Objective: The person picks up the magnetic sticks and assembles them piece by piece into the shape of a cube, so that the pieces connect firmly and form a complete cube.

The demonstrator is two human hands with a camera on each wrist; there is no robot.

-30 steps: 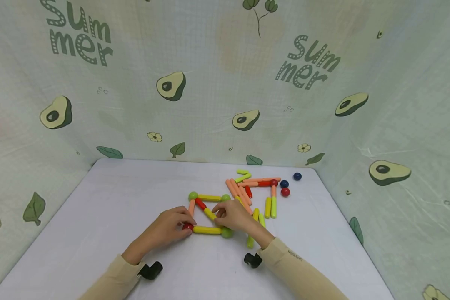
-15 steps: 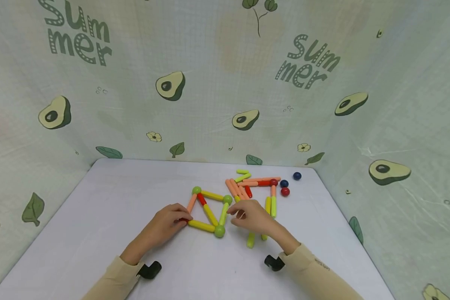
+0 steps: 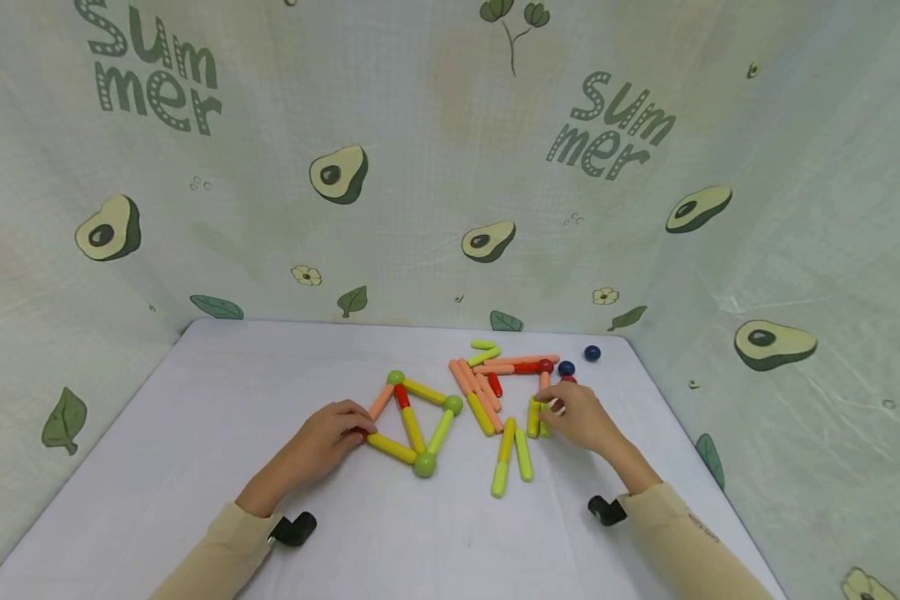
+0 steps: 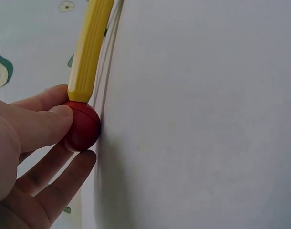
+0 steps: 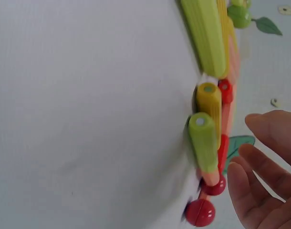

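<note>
My left hand (image 3: 330,437) pinches a red ball (image 4: 84,128) between thumb and fingers; a yellow rod (image 4: 90,52) is joined to it. That ball is the left corner of a four-sided shape of rods and balls lying on the table. Its other corners are a far green ball (image 3: 396,377), a right green ball (image 3: 453,405) and a near green ball (image 3: 424,464). A red-and-yellow diagonal (image 3: 412,429) crosses the inside. My right hand (image 3: 587,421) hovers with parted fingers beside a lime rod (image 5: 202,136) and a short yellow rod (image 5: 210,102), holding nothing.
Several orange rods (image 3: 465,379) lie in a cluster behind, with a small red rod (image 3: 495,384) among them. Two dark blue balls (image 3: 592,353) sit at the far right. Nearer lie a yellow-and-lime rod (image 3: 503,458) and a lime rod (image 3: 523,455). Patterned cloth (image 3: 420,167) walls the table's back.
My right hand has let go of the shape and moved right to the loose rods. The shape has turned clockwise and shifted slightly left, with my left hand still holding its red ball.
</note>
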